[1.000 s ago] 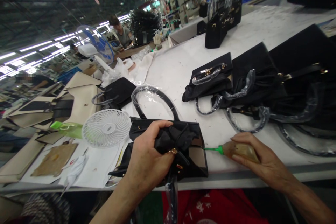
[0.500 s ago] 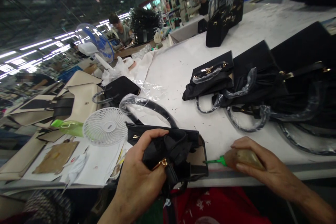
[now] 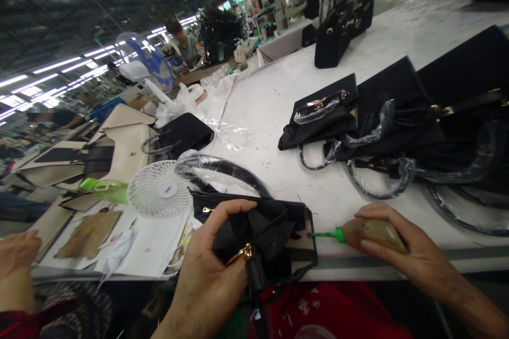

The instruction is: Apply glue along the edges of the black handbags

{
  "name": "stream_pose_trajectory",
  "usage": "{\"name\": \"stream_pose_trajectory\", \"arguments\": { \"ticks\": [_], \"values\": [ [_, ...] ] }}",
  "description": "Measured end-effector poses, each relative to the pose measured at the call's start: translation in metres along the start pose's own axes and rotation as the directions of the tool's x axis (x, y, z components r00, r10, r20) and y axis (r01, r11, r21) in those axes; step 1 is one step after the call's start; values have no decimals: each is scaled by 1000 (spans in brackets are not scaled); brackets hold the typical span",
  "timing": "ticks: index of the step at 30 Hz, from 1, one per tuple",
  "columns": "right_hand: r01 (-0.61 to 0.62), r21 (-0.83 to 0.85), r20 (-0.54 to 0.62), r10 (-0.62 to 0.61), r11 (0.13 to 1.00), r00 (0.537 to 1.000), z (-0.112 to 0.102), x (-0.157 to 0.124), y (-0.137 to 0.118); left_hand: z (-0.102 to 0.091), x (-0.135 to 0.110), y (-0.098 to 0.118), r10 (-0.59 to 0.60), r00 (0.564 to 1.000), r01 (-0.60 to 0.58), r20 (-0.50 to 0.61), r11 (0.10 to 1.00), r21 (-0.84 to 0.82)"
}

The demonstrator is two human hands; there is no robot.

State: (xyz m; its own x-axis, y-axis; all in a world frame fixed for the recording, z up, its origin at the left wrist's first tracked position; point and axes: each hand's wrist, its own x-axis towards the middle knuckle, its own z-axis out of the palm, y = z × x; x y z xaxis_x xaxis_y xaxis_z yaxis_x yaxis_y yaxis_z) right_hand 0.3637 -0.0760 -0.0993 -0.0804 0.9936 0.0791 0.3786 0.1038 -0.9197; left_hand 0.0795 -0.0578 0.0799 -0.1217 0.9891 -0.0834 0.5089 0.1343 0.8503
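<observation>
My left hand (image 3: 217, 262) is closed round a black handbag (image 3: 274, 233) at the table's front edge. Its lining is bunched up beside my thumb, and a gold clasp shows near my fingers. A plastic-wrapped handle (image 3: 230, 169) arches behind the bag. The bag's right end shows a bare beige inner panel. In my right hand (image 3: 397, 246) is a glue bottle (image 3: 371, 235), amber and squeezable, lying nearly level. Its thin green nozzle points left, with the tip at the edge of the bag's beige end.
Several black bags (image 3: 389, 111) with wrapped handles lie at right; others (image 3: 344, 24) stand farther back. A white fan (image 3: 161, 189), a green bottle (image 3: 105, 190) and a brown board (image 3: 88, 233) are at left. Another person's hand (image 3: 18, 254) rests at the left edge.
The glue nozzle has shifted slightly up along the bag's beige end. Another person's hand has come into view at the lower left. My left hand keeps its hold.
</observation>
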Motion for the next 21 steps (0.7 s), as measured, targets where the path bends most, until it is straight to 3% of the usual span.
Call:
{"name": "stream_pose_trajectory", "arguments": {
  "ticks": [4,9,12,17,21],
  "values": [
    [-42,-1,127,42,999,991,0,-10,-2,6,-9,8,-36,998,34,-47,999,-27],
    [6,-50,-18,-7,999,1000,3,-11,1,6,-13,10,-73,997,70,-37,995,-78],
    [7,-51,68,-4,999,998,2,-11,3,6,-15,9,-91,994,85,-54,990,-110],
    [3,-77,-62,-8,997,998,1,-14,4,8,-16,9,-102,992,92,-80,988,-125],
    [57,-76,11,-56,995,998,-1,-14,2,7,-17,10,-96,991,84,-98,989,-118]
  ]
}}
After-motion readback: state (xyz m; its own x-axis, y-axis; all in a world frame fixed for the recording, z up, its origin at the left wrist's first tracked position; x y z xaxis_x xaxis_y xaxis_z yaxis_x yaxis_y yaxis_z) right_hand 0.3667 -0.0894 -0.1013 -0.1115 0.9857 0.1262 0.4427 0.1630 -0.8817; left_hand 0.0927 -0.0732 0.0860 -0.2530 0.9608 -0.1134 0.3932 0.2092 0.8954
